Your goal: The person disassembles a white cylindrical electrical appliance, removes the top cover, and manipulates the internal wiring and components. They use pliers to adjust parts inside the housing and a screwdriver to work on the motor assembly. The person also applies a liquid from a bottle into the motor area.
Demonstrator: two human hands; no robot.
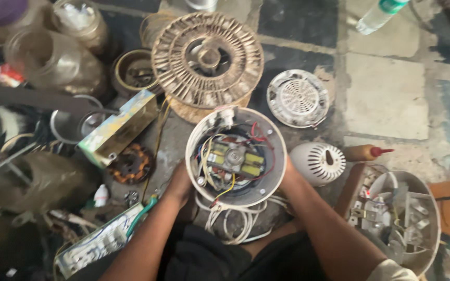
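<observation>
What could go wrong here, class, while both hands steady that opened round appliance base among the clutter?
1. Loose coloured wires in the round base might snag or pull free.
2. The white cord coiled under it could catch the left hand or right hand.
3. Small parts might get lost among the grille cover and jars.

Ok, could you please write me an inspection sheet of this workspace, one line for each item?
Surface: stone floor, stained, dusty.
Job's things: round white appliance housing, open side up; motor block and coloured wires inside.
Clutter: wound stator ring, white vent cover, white slotted cap, jars, copper coil, second open housing, glue bottle.
Grippers: left hand and right hand grip the housing's two sides; fingers hidden behind it.
Cables: white cord looped under the housing.
Surroundings: plastic bottle lying at top; other people: nothing seen.
</observation>
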